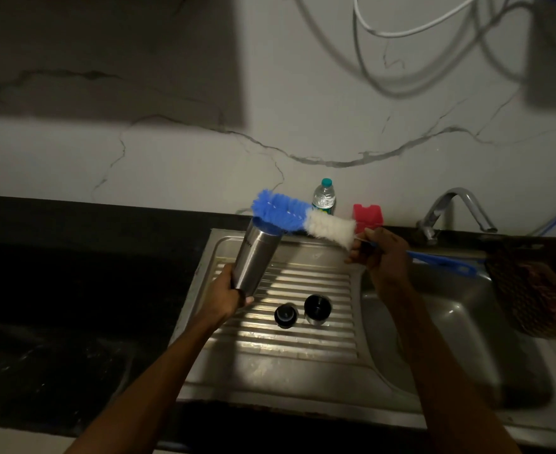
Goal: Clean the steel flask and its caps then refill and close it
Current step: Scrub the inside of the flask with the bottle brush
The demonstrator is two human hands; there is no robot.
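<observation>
Over the sink's ribbed drainboard (289, 352), near edge: dim light, both forearms reaching in.
Caps: two dark caps (285, 316) (317, 309) stand side by side on the ribs.
Left hand (229, 291): fingers wrapped round the base of the steel flask (257, 257), which tilts, open mouth up and away.
Right hand (376, 250): gripping the blue handle of a bottle brush (299, 219); blue bristle end at the flask mouth, white part outside.
Far ledge: water bottle (324, 197), red container (367, 217), tap (450, 209).

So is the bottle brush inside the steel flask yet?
Not yet: the blue-and-white bottle brush lies across the steel flask's open mouth, bristles outside.
</observation>
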